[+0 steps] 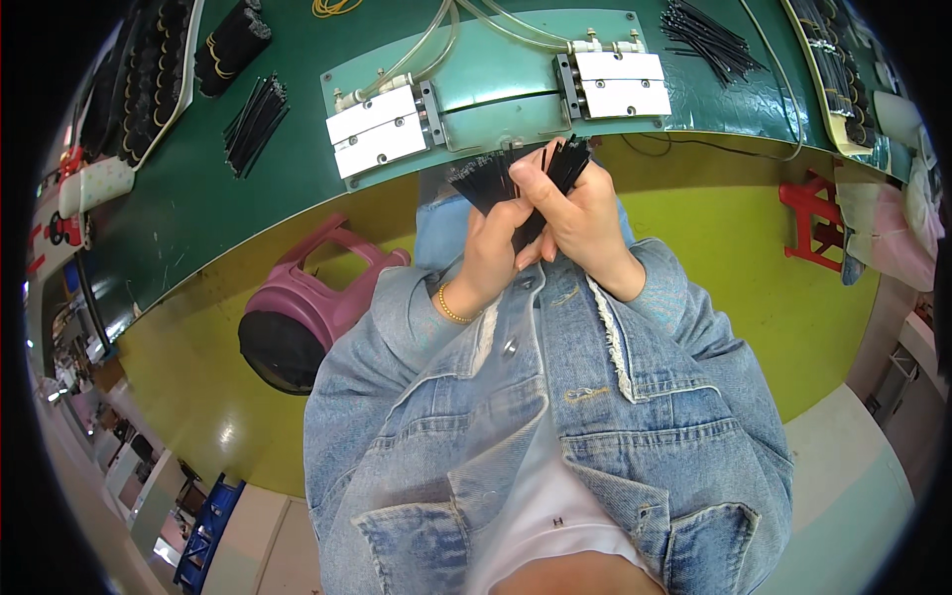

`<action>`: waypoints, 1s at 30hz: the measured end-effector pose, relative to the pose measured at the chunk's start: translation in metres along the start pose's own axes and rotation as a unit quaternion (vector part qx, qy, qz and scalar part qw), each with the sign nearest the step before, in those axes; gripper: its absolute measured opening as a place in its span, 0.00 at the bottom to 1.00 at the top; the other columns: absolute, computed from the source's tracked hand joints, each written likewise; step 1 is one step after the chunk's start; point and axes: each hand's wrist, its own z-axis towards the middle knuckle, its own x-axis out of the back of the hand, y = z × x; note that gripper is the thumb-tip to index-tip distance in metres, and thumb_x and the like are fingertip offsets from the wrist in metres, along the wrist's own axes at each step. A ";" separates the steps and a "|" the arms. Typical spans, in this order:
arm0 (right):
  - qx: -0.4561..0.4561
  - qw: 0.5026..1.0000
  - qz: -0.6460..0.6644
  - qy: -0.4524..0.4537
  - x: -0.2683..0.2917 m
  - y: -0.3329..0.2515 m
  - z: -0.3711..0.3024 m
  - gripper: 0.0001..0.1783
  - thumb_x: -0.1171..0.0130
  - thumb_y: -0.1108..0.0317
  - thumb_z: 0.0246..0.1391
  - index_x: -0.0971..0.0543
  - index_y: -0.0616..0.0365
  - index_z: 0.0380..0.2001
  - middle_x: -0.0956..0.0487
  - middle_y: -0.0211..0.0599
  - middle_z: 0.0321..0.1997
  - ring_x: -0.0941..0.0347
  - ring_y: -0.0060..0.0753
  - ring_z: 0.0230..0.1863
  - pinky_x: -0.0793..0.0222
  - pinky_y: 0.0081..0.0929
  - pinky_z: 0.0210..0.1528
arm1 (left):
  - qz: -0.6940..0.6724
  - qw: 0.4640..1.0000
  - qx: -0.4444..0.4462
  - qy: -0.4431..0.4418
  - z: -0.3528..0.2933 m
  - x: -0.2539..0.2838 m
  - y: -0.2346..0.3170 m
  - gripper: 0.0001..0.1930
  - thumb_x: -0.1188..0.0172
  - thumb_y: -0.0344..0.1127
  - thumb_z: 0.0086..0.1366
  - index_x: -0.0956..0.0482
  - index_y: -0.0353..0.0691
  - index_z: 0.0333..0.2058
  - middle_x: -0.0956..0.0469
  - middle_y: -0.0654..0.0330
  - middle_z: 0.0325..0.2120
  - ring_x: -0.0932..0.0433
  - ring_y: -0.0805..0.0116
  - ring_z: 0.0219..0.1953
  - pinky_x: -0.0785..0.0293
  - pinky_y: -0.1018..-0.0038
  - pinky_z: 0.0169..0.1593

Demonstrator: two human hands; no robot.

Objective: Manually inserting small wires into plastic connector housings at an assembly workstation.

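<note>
Thin black strands (476, 182) fan out in two clumps at the upper centre of the frame, just in front of the table's near edge. The left hand (489, 243) has its fingers closed round the left clump; the right hand (587, 223) grips the right clump, thumb bent across it, and the two hands touch.

Beyond them, a pale green plate (496, 67) lies on the dark green tabletop (178, 233), carrying a white block (379, 134) at its left and another white block (623, 84) at its right, with clear tubes (448, 40) running to the top edge. Loose black piles lie at upper left (256, 124) and upper right (709, 42).

Below spreads a yellow-green floor (188, 397), with a purple stool (322, 283) left of centre and a red stool (815, 220) at right.
</note>
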 end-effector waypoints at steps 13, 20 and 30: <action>-0.021 1.000 0.014 0.003 0.000 -0.007 -0.001 0.13 0.49 0.65 0.55 0.28 0.68 0.25 0.27 0.35 0.16 0.34 0.20 0.07 0.39 0.16 0.04 | -0.010 1.000 -0.009 0.000 0.001 0.001 -0.006 0.14 0.62 0.34 0.57 0.33 0.28 0.33 0.31 0.53 0.13 0.43 0.76 0.08 0.45 0.82 0.15; -0.010 1.000 -0.001 0.004 0.000 -0.005 -0.001 0.14 0.49 0.65 0.55 0.29 0.67 0.25 0.28 0.35 0.16 0.34 0.20 0.06 0.39 0.17 0.04 | -0.011 1.000 -0.010 -0.005 -0.001 0.000 -0.005 0.14 0.62 0.34 0.57 0.34 0.28 0.35 0.31 0.53 0.14 0.43 0.76 0.08 0.45 0.82 0.15; -0.026 1.000 0.010 0.003 -0.001 -0.006 0.001 0.14 0.49 0.65 0.55 0.29 0.68 0.24 0.28 0.35 0.15 0.34 0.20 0.06 0.38 0.18 0.04 | -0.025 1.000 -0.008 0.006 0.001 -0.004 -0.001 0.14 0.62 0.34 0.57 0.33 0.29 0.34 0.31 0.54 0.14 0.43 0.76 0.08 0.45 0.82 0.15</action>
